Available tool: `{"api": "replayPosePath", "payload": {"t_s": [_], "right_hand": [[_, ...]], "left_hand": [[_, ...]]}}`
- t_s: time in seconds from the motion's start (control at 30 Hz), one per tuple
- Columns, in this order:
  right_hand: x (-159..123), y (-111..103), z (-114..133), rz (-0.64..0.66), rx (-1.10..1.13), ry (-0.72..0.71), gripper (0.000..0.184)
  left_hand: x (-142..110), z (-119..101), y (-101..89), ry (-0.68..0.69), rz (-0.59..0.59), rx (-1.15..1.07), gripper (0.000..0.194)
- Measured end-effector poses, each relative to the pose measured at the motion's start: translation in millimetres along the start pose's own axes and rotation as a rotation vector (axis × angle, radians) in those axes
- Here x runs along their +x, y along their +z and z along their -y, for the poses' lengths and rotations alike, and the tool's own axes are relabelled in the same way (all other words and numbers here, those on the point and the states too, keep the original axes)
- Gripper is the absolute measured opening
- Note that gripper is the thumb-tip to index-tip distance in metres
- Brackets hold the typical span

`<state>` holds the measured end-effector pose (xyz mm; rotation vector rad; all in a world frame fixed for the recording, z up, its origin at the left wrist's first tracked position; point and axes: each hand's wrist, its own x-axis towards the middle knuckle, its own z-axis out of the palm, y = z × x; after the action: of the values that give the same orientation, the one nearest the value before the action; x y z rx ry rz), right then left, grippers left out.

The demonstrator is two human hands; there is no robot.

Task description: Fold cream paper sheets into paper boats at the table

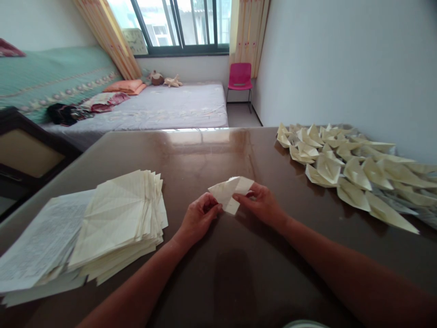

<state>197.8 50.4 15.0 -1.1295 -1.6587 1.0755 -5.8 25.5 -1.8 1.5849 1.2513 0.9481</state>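
A small folded piece of cream paper [225, 190] is held just above the table, between my two hands. My left hand [202, 213] pinches its lower left edge with thumb and curled fingers. On the other side my right hand [261, 202] grips the paper, thumb in front and fingers behind. A stack of creased cream sheets [116, 214] lies to the left of my left hand. Beyond my right hand, many folded paper boats [327, 166] stand in rows on the table's right side.
The brown glossy table [191, 159] reflects the window. Printed sheets [51, 237] lie partly under the cream stack. A pale round rim [305, 324] shows at the bottom edge. Behind the table are a bed [184, 107], a pink chair [240, 77] and a dark wooden chair [34, 150].
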Motion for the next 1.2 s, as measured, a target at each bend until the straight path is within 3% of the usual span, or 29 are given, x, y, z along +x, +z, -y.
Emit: {"api": "replayPosePath", "payload": {"t_s": [0.07,0.13,0.2,0.27,0.33,0.5,0.57,0.67,0.73,0.83,1.0,1.2], "right_hand": [[-4,-3,6,-0.047,-0.267,-0.161,0.021],[-8,-8,12,-0.082,-0.584,-0.347,0.017],[-12,-10,16,-0.047,-0.849,-0.466,0.018],[-15,-10,18,0.015,-1.020,-0.509,0.018],[-17,-5,18,0.056,-1.110,-0.521,0.016],[-13,-2,18,0.188,-1.069,-0.509,0.014],[-5,-11,16,0.239,-0.941,-0.470,0.028],[7,-32,11,0.249,-0.750,-0.237,0.054],[12,-43,6,0.327,-0.688,-0.067,0.070],[12,-48,1,0.446,-0.711,0.017,0.073],[8,-36,-1,0.396,-0.803,-0.072,0.044],[9,-33,1,0.410,-1.019,-0.360,0.027]], "left_hand": [[-2,-1,1.4,0.065,-0.055,0.065,0.020],[-4,-3,0.5,0.189,-0.174,0.223,0.036],[-7,-4,-0.9,0.321,-0.269,0.404,0.042],[-11,-5,-1.2,0.410,-0.267,0.543,0.030],[-13,-7,-0.6,0.454,-0.193,0.635,0.017],[-10,-9,-5.0,0.507,-0.052,0.712,0.016],[-7,-7,-9.7,0.502,-0.025,0.716,0.019],[-5,0,-15.4,0.476,-0.003,0.689,0.023],[-4,5,-17.0,0.461,-0.007,0.672,0.027],[-4,9,-17.3,0.444,-0.035,0.651,0.029],[-4,6,-17.4,0.437,-0.054,0.686,0.026],[-6,-4,-18.2,0.516,0.078,0.915,0.012]]}}
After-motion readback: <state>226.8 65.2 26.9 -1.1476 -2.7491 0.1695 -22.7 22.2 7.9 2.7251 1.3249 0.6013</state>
